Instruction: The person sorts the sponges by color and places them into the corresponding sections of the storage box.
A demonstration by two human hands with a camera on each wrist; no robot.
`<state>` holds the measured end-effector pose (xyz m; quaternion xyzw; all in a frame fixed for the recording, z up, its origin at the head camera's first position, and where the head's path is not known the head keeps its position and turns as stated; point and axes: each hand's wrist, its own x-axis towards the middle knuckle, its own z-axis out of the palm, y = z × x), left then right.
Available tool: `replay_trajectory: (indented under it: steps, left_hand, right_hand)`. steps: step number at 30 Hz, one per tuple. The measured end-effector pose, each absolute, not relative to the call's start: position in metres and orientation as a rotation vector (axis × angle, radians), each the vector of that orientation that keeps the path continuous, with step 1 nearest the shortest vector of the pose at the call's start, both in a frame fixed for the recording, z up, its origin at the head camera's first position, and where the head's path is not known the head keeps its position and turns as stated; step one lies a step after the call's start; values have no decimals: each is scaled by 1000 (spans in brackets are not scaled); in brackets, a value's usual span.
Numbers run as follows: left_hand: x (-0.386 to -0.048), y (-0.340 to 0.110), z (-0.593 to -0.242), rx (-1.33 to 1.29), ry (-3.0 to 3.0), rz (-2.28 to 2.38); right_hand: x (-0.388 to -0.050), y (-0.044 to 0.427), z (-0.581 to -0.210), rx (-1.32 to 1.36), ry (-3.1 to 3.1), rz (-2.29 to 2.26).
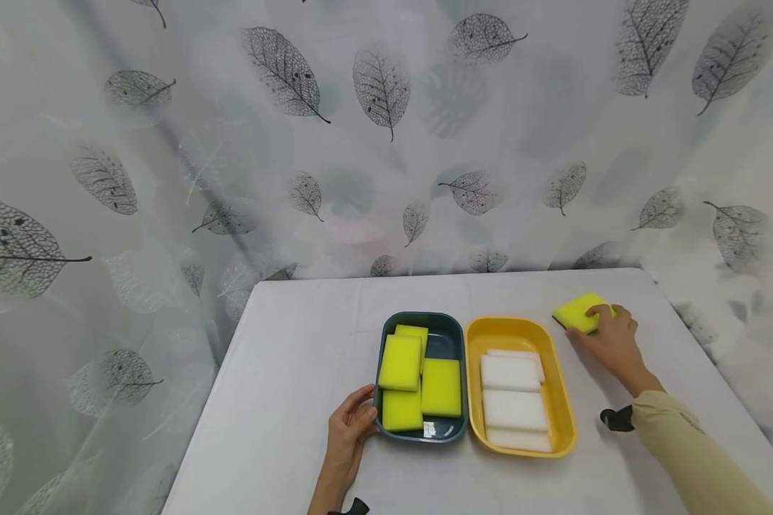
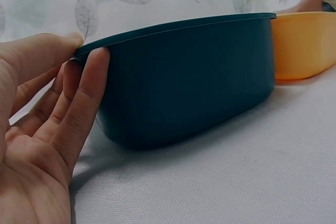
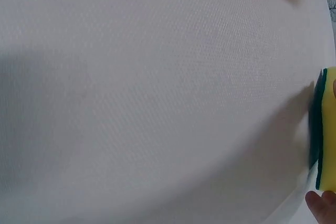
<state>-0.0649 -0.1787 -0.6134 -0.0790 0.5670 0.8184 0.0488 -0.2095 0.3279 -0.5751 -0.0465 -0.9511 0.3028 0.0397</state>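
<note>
My left hand (image 1: 350,430) holds the near left rim of a dark teal tub (image 1: 446,345), thumb over the rim and fingers against the outer wall in the left wrist view. Several yellow sponges (image 1: 441,387) lie inside that tub, some overlapping. At the right, my right hand (image 1: 613,348) grips another yellow sponge (image 1: 575,312) between thumb and fingers. Its dark green scouring side (image 3: 321,129) faces the table in the right wrist view; whether it touches the cloth, I cannot tell. Only fingertips (image 3: 317,205) of that hand show there.
A yellow tub (image 1: 562,422) stands right beside the teal one, with several white sponge blocks (image 1: 514,409) inside. Both tubs stand on a white-covered table (image 1: 296,357). A leaf-patterned curtain (image 1: 361,179) hangs behind and at the sides.
</note>
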Motion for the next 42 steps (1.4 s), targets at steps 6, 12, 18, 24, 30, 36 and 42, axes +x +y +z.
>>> replay_trajectory:
  steps: [6,12,18,24,30,36,42]
  left_hand:
    - [-64,-179,-611,-253,1716,2507]
    - [-65,-183,-612,-228,1648,2502]
    - [-65,-188,-614,-220,1617,2497]
    - [-63,-189,-616,-210,1590,2496]
    - [-63,-186,-618,-150,1600,2482]
    - [-61,-187,-617,-152,1593,2476]
    - [-62,-188,-615,-144,1594,2480]
  right_hand:
    - [-213,316,-568,-30,-2887,960]
    - [-216,291,-558,72,-2844,1005]
    - [-218,274,-551,152,-2799,1002]
    - [-221,268,-546,196,-2778,1003]
    - [-224,261,-539,233,-2768,982]
    - [-227,254,-536,258,-2757,978]
    - [-226,234,-525,364,-2733,1042]
